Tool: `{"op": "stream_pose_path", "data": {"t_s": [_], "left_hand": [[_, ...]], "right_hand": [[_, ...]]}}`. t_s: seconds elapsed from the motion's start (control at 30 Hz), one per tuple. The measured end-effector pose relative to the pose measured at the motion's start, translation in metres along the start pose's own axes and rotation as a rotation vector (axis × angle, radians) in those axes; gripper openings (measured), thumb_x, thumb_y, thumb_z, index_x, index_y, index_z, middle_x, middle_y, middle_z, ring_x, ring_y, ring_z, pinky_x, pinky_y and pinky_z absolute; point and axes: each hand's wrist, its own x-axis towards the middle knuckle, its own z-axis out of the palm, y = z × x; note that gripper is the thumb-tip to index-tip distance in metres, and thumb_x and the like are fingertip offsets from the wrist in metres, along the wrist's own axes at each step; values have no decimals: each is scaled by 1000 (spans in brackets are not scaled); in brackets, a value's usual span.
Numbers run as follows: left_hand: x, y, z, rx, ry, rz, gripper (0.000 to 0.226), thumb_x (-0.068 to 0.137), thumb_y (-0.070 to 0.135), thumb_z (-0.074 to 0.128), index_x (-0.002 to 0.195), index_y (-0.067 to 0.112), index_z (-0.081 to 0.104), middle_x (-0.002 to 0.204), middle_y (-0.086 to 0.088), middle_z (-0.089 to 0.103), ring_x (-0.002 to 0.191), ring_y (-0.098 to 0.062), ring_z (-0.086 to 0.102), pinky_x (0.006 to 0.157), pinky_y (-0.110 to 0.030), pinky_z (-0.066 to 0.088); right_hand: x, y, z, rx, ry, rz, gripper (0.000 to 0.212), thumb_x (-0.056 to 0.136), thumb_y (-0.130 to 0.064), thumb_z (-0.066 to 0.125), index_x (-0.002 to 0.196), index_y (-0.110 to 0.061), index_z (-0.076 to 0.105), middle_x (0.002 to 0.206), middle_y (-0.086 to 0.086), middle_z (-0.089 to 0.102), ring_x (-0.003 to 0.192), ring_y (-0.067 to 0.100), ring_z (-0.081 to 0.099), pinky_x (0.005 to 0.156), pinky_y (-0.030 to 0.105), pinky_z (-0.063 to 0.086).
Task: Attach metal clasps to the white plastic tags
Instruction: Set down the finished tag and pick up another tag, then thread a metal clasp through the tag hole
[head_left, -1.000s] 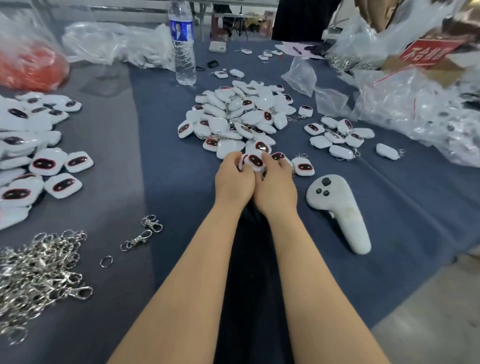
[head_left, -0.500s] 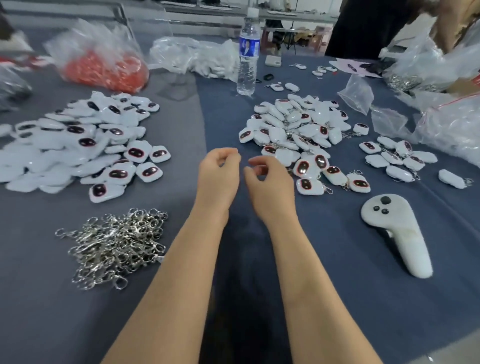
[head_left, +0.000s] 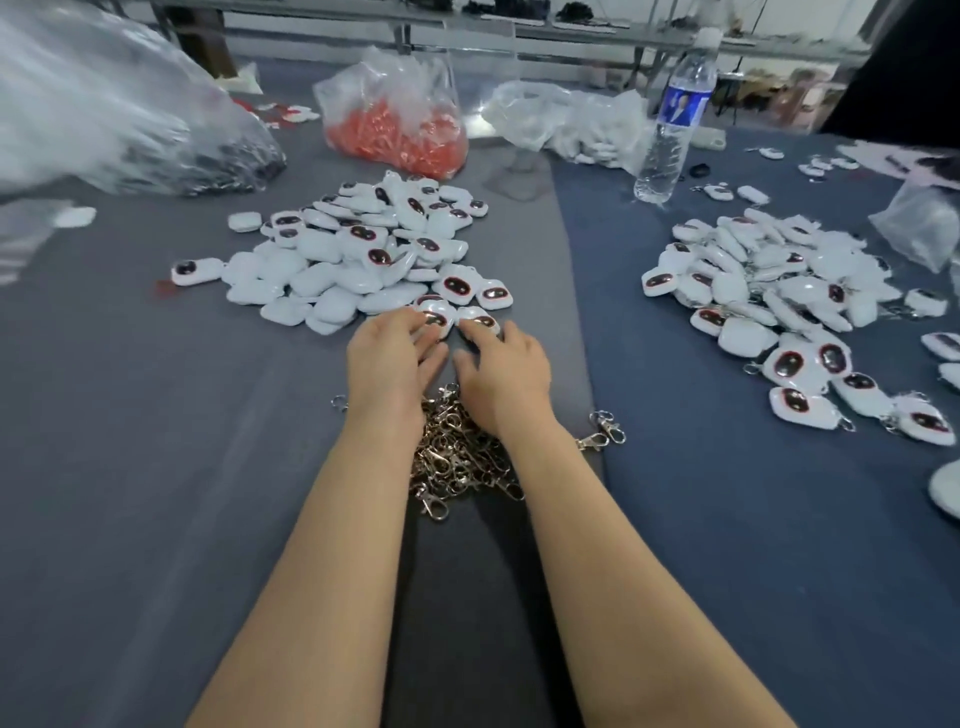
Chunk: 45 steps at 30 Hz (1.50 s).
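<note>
Head view: the left grip (head_left: 395, 358) and right grip (head_left: 504, 376) are open, fingers touching tags (head_left: 457, 286) at the pile's 6 o'clock edge, probably to choose one; clasps (head_left: 457, 457) lie beneath the wrists, near for attaching.

I read this as a small assembly workshop, hand-work bench w/ bulk parts. Ref pt: water bottle (head_left: 672, 111). Left of it, clear bag of orange-red parts (head_left: 400, 130) & bag of white pcs (head_left: 566, 127). Nearer me than it, heaps of white tags (head_left: 353, 260) & loose metal clasps (head_left: 457, 457) on grey cloth (head_left: 156, 441). Behind it, more long tables (head_left: 571, 28).
</note>
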Motion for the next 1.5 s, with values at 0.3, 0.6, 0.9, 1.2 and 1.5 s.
{"op": "stream_pose_path", "data": {"t_s": [0.3,0.6,0.9,1.2,1.5], "left_hand": [[11,-10,3,-74,-15,-53,11,94,7,48,89,7,57,82,-7,64,61,-8,66,54,-20,55],[9,-12,3,139,0,140,7,91,5,50,93,8,55,86,-5,59,68,-7,63,60,-18,53],[-2,-11,6,553,-183,306,14,94,20,53,86,11,61,84,-2,65,77,-14,61,73,-30,50],[-6,-4,3,268,-87,169,14,95,8,48,109,12,49,83,-10,66,51,-4,63,49,-16,51],[-11,-8,5,690,-199,323,14,92,20,54,89,27,66,92,-2,64,85,-15,58,85,-33,49]], "right_hand": [[10,-9,5,131,214,98,23,95,-32,46,112,-24,60,118,4,59,117,24,48,108,43,27],[15,-12,-4,378,232,195,23,83,-10,55,103,-15,44,101,1,57,92,22,51,87,34,37],[-17,8,-40,1000,16,89,13,89,-13,64,76,-11,67,65,-2,69,65,11,67,74,26,58],[-25,22,-35,-49,-151,-60,13,89,-30,62,101,-24,61,113,6,59,104,25,56,89,35,46],[-20,27,-45,1137,125,146,15,89,0,60,85,-14,58,67,1,63,59,6,63,66,21,55]]}}
